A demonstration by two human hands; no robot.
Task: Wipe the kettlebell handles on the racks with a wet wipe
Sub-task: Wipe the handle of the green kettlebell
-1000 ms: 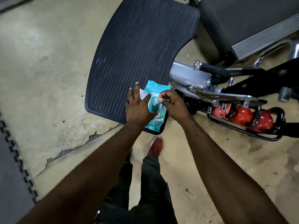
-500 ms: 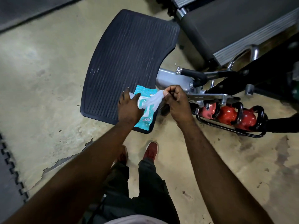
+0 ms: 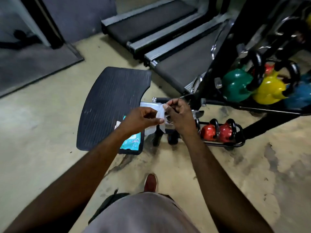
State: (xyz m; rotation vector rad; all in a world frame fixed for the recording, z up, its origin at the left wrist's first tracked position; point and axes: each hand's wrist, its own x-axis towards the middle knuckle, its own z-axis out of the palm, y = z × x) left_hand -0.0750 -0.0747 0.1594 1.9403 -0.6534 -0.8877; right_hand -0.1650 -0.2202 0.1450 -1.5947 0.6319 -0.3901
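Left hand (image 3: 141,117) and right hand (image 3: 180,115) pinch limp wipe (image 3: 160,113) (thin, white).

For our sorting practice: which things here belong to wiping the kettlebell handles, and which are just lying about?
Belong to the job: wet wipe, pinched by left hand and right hand; wipe pack; red kettlebells; green kettlebell; yellow kettlebell.
Lying about: ribbed mat; treadmills.

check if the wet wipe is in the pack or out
Out: left hand and right hand pinch the wet wipe clear of the pack lying on the mat.
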